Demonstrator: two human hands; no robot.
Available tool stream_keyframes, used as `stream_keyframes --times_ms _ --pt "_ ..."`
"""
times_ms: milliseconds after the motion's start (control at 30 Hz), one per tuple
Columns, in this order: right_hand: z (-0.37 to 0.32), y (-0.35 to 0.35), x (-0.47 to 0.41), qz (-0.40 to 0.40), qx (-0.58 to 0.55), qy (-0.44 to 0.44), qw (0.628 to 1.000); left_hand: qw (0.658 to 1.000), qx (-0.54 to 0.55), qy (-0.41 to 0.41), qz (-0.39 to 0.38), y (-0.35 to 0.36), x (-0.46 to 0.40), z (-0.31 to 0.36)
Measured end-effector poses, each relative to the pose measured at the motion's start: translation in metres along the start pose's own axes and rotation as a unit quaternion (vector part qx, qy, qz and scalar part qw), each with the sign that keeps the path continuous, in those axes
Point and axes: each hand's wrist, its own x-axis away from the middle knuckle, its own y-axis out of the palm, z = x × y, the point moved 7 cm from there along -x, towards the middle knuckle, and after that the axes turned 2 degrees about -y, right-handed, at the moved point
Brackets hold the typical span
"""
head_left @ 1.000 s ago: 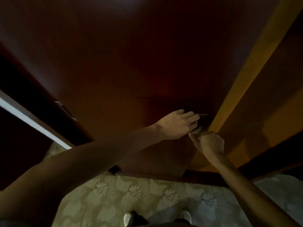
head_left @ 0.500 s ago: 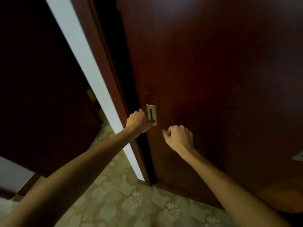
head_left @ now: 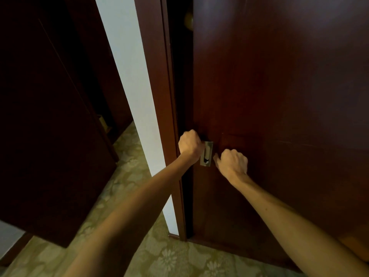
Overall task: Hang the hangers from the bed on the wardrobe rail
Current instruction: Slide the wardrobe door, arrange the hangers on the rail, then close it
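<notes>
The dark red-brown wardrobe door (head_left: 279, 86) fills the right of the head view. A small recessed metal pull (head_left: 207, 156) sits near its left edge. My left hand (head_left: 189, 143) is curled round the door's edge right beside that pull. My right hand (head_left: 232, 161) hovers just right of the pull with fingers curled and nothing in it, thumb pointing at the pull. A narrow dark gap (head_left: 181, 76) shows between the door and its frame (head_left: 157, 96). No hanger, bed or rail is in view.
A white strip of wall (head_left: 127, 76) runs left of the frame. Further left stands another dark wooden door (head_left: 44, 116). Pale floral carpet (head_left: 139, 246) covers the floor below my arms.
The view has swung from a door edge beside lighter wood to this left edge. My left hand now grips by the metal pull, and my right hand has moved closer to it.
</notes>
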Motion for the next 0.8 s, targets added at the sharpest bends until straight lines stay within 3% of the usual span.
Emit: stream_keyframes --times_ms 400,800 --pt "0.021 -0.008 0.005 -0.008 0.025 0.004 1.0 0.996 -0.036 0.072 -0.03 0.027 0.0 0.039" --pt "0.104 -0.018 0.012 -0.016 -0.002 0.03 0.999 0.982 -0.054 0.161 -0.089 0.07 0.027 0.118"
